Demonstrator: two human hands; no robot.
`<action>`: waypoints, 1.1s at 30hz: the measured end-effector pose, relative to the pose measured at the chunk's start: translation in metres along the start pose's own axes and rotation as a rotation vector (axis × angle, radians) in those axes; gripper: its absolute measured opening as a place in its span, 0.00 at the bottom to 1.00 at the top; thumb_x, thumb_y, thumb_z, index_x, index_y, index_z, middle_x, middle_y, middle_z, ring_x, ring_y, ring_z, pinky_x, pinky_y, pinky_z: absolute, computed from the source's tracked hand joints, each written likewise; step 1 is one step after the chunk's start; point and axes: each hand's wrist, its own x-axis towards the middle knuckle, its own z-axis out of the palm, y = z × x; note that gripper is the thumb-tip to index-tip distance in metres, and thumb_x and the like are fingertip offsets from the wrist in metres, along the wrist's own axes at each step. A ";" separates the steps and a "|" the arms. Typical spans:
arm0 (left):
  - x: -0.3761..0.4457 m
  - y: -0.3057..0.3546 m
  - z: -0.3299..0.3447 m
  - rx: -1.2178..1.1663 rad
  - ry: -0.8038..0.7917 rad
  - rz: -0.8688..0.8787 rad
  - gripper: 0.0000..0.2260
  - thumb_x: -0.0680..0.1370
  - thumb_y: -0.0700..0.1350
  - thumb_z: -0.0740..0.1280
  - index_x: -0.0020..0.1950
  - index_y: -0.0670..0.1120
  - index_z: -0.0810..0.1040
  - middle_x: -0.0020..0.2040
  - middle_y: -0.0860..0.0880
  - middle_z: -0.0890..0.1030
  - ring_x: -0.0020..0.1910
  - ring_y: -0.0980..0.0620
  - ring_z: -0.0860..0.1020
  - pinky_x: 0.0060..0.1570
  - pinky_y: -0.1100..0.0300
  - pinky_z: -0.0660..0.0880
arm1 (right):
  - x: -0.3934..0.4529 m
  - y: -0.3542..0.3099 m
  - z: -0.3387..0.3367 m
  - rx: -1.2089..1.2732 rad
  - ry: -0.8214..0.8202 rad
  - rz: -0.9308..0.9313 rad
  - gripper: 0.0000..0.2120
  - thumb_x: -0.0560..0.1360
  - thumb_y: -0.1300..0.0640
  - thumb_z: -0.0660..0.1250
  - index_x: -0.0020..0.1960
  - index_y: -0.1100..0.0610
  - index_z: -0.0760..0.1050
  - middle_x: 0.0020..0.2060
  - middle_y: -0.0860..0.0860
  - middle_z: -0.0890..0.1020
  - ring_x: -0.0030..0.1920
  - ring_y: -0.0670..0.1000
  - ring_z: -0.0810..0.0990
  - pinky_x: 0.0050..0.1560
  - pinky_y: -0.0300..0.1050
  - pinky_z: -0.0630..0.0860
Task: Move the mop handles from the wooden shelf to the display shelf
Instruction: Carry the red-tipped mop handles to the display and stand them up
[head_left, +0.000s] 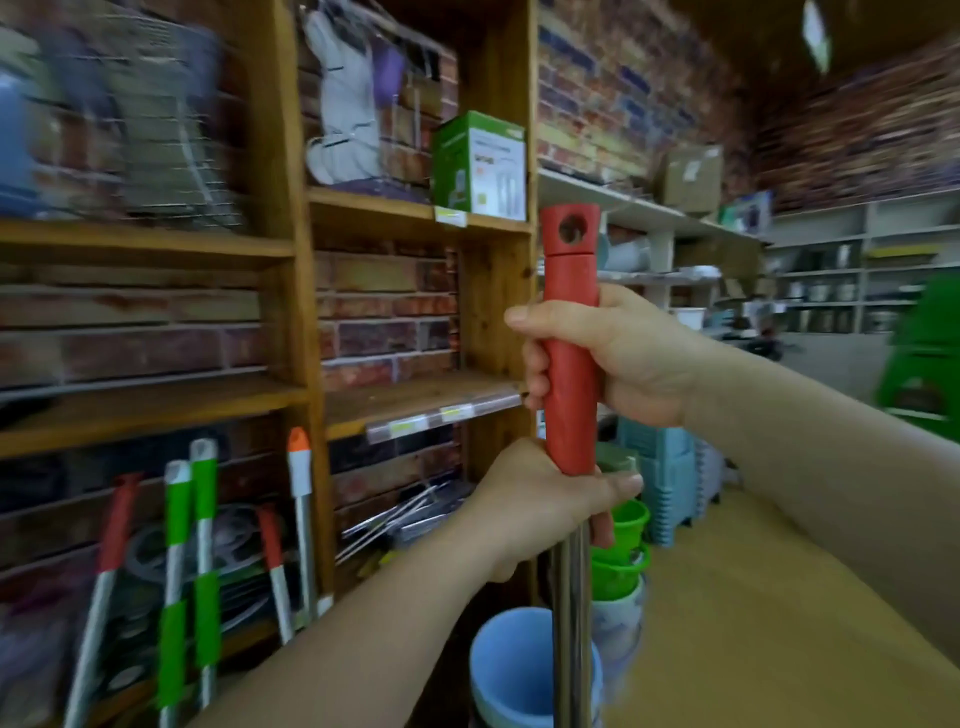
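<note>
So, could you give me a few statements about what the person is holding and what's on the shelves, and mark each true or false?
1. Both hands grip the red-gripped, shiny metal mop handle. True: right hand above, left hand below.
2. The handle is held lying flat. False: it stands upright.
3. More red- and green-gripped mop handles lean in the wooden shelf. True.
4. The green and white cardboard box sits on the floor. False: it is on an upper shelf.
5. The light blue plastic bucket hangs overhead. False: it is low, beside the pole.

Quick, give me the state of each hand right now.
Left hand: closed around the mop handle, at the bottom of its red grip.
Right hand: closed around the same red grip, higher up.
</note>
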 end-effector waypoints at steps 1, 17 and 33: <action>0.007 0.000 0.009 -0.007 -0.018 0.002 0.13 0.70 0.47 0.73 0.28 0.46 0.74 0.25 0.48 0.78 0.31 0.50 0.77 0.51 0.49 0.77 | -0.004 -0.001 -0.009 0.004 0.029 0.005 0.10 0.74 0.60 0.66 0.34 0.58 0.71 0.24 0.51 0.74 0.25 0.49 0.74 0.32 0.44 0.78; 0.099 0.033 0.186 -0.019 -0.364 0.082 0.15 0.72 0.49 0.71 0.27 0.47 0.75 0.25 0.50 0.79 0.35 0.53 0.79 0.55 0.55 0.74 | -0.081 -0.015 -0.192 -0.126 0.374 0.100 0.08 0.73 0.60 0.68 0.36 0.59 0.72 0.26 0.52 0.75 0.27 0.49 0.76 0.31 0.42 0.79; 0.193 0.067 0.373 -0.036 -0.616 0.153 0.14 0.73 0.50 0.69 0.28 0.48 0.75 0.29 0.51 0.81 0.31 0.59 0.78 0.40 0.63 0.69 | -0.154 -0.023 -0.379 -0.286 0.605 0.155 0.07 0.73 0.57 0.68 0.40 0.58 0.73 0.27 0.51 0.76 0.28 0.49 0.77 0.33 0.42 0.79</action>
